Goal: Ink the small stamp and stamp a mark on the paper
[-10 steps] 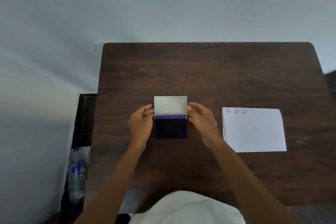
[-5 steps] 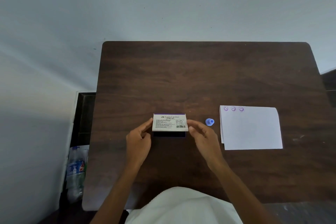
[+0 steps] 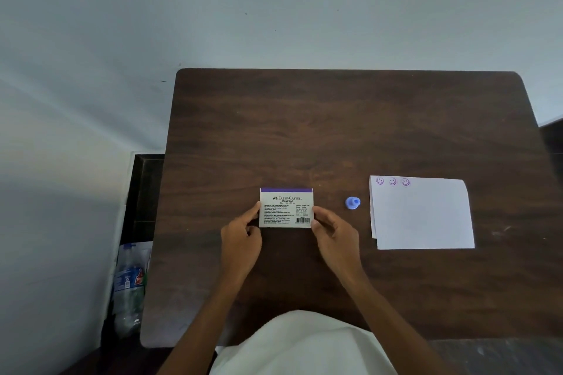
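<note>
The stamp pad point(image 3: 286, 207) lies flat on the dark wooden table point(image 3: 335, 131) with its white printed lid down. My left hand point(image 3: 242, 240) touches its left edge with thumb and fingertips. My right hand point(image 3: 335, 236) touches its right edge the same way. A small blue stamp point(image 3: 352, 202) stands on the table between the pad and the paper, apart from both hands. The white paper point(image 3: 422, 216) lies to the right and carries three purple smiley marks along its top left edge.
A plastic bottle point(image 3: 129, 283) lies on the floor left of the table. A pale wall runs behind the table's far edge. My white garment point(image 3: 298, 344) shows at the near edge.
The lid of the stamp pad stood upright over the dark ink a second ago; both hands have folded it down flat. The blue stamp, hidden earlier behind my right hand, now shows.
</note>
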`<state>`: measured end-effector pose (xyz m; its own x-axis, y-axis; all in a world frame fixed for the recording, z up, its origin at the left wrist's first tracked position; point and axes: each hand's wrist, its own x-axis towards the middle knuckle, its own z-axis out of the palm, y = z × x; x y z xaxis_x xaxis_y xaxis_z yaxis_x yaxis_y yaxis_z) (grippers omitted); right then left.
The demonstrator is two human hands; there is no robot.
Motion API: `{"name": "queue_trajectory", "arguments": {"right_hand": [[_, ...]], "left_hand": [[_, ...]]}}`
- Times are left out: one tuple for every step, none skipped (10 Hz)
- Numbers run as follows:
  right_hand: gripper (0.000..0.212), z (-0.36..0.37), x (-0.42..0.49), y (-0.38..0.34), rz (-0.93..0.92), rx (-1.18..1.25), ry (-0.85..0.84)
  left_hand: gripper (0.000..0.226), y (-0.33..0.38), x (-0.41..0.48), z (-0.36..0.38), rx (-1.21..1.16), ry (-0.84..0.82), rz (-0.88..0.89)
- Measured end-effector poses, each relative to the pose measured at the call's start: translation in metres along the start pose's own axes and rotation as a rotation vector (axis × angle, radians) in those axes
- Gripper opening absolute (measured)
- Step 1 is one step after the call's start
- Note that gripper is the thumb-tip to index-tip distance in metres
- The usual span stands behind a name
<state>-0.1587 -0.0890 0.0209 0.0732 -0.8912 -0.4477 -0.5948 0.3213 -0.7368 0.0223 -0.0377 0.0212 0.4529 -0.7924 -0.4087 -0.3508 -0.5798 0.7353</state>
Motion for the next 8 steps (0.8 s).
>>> {"name": "queue_trajectory", "arguments": {"right_hand": [[0.036,0.002,0.002,0.001,-0.06,-0.061,0.028],[0.04,0.005,0.002,-0.002,-0.12,-0.123,0.035],[0.04,0.009,0.003,-0.002,-0.169,-0.199,0.029],[0.04,0.007,0.004,0.002,-0.198,-0.25,0.032],[0.04,0.004,0.008,0.005,-0.233,-0.276,0.014],[0.04,-0.001,0.008,0.006,-0.276,-0.345,0.014],[0.043,-0.006,0.008,0.005,-0.521,-0.563,0.151],[0.066,-0.01,0.013,0.001,-0.604,-0.775,0.193]], "left_hand": [[0.044,-0.001,-0.001,0.002,0.007,0.05,-0.003],[0.037,-0.001,-0.005,0.007,-0.013,0.093,0.019],[0.036,-0.002,-0.007,0.012,0.01,0.117,0.034],[0.036,-0.004,-0.008,0.016,0.033,0.135,0.058],[0.036,-0.007,-0.008,0.018,0.068,0.134,0.101],[0.041,-0.009,-0.007,0.019,0.118,0.132,0.123],[0.053,-0.01,-0.007,0.018,0.318,0.174,0.339],[0.067,-0.003,0.0,0.018,0.597,0.194,0.596]]}}
